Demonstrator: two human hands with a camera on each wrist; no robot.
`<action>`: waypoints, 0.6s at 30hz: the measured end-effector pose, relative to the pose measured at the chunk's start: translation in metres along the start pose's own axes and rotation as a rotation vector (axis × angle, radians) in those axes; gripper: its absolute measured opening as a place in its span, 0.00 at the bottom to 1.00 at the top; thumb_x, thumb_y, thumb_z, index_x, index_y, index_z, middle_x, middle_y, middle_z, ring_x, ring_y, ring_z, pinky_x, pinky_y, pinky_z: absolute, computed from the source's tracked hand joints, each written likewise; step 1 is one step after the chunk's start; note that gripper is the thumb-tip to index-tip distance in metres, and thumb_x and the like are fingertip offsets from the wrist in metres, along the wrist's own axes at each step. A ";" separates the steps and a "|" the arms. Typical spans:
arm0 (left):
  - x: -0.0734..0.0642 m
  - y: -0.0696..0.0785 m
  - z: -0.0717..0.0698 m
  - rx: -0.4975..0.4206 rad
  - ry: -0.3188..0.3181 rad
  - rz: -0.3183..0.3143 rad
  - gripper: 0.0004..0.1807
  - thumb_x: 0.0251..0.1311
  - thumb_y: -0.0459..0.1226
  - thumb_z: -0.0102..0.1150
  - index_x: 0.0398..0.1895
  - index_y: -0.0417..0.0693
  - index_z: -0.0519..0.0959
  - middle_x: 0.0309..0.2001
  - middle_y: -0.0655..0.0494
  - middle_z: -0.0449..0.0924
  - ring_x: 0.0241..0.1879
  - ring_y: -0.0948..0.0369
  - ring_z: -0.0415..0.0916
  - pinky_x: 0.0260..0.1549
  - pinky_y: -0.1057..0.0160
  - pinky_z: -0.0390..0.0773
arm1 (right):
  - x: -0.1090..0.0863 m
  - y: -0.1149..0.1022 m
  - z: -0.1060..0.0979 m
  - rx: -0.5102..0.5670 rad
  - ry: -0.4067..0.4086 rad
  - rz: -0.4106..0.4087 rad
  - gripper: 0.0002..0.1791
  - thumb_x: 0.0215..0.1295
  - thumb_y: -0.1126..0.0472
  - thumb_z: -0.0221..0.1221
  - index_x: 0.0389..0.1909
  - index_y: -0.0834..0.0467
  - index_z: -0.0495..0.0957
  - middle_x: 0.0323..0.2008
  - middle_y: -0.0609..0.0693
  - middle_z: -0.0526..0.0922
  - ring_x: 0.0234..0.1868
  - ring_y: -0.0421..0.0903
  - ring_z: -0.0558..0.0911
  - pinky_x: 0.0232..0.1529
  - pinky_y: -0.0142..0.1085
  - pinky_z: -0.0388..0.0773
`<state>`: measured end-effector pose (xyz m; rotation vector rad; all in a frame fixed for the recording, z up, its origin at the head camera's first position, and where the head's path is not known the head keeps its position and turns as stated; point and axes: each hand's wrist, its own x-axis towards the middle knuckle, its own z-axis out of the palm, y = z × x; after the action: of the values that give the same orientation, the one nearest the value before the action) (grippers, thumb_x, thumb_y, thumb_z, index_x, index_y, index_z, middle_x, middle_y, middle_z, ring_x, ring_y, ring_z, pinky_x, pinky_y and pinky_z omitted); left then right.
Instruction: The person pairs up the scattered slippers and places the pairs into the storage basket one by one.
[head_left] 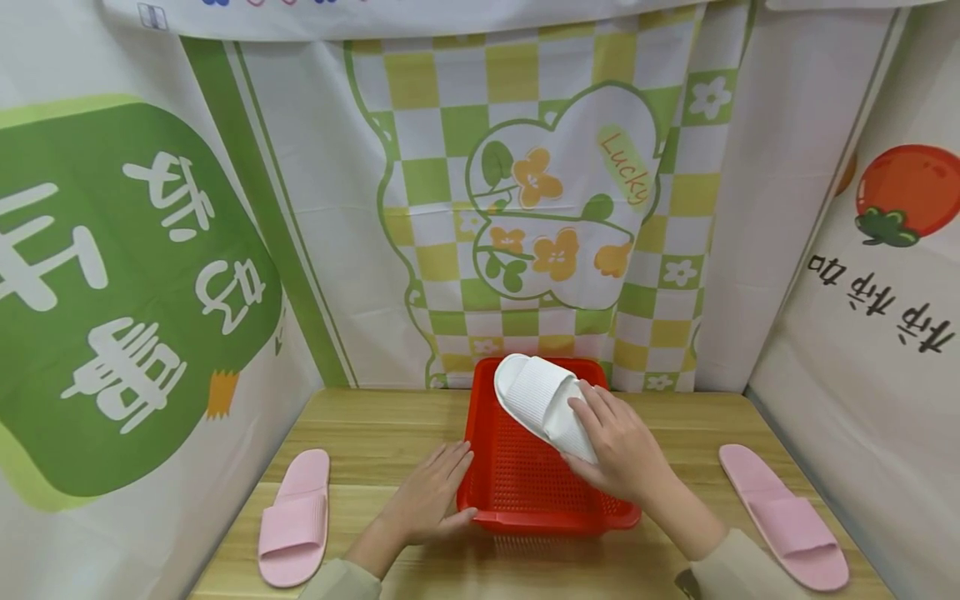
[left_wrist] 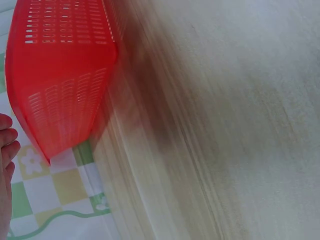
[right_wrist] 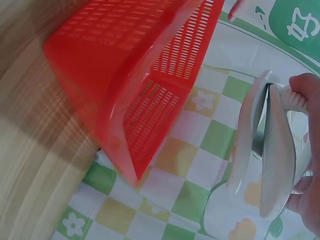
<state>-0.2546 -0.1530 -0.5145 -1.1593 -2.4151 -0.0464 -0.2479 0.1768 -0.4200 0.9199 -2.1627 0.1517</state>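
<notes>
In the head view my right hand (head_left: 618,442) grips white slippers (head_left: 536,396) by the heel end, tilted above the red basket (head_left: 555,521). The right wrist view shows two white soles (right_wrist: 277,155) held together with a narrow gap between them, fingers at one side. My left hand (head_left: 431,492) lies along the near left side of the basket, its fingers fairly straight and the fingertips at the rim. Only a few fingers of that hand (left_wrist: 6,150) show in the left wrist view. Perforated walls and a mesh bottom form the basket.
One pink slipper (head_left: 295,521) lies on the wooden table (head_left: 390,417) at the left, another pink slipper (head_left: 783,517) at the right. Behind the basket hangs a checkered cloth (head_left: 540,192); printed cloths also cover both sides.
</notes>
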 end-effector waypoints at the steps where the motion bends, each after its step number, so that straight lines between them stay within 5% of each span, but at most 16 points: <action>1: -0.001 0.000 0.000 -0.004 -0.005 -0.002 0.41 0.61 0.56 0.52 0.64 0.29 0.68 0.65 0.35 0.66 0.66 0.44 0.63 0.64 0.48 0.62 | 0.001 0.000 0.001 -0.003 0.000 0.009 0.37 0.47 0.46 0.67 0.54 0.67 0.72 0.59 0.68 0.73 0.53 0.64 0.76 0.51 0.55 0.75; 18: -0.005 0.000 0.004 -0.026 -0.045 -0.031 0.41 0.62 0.56 0.51 0.65 0.29 0.67 0.67 0.36 0.64 0.67 0.45 0.61 0.66 0.51 0.60 | 0.010 -0.001 0.012 -0.004 0.033 0.098 0.38 0.45 0.46 0.70 0.52 0.67 0.72 0.55 0.69 0.75 0.49 0.66 0.77 0.44 0.57 0.78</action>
<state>-0.2532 -0.1557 -0.5203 -1.1462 -2.4786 -0.0627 -0.2588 0.1659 -0.4221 0.8044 -2.1778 0.2090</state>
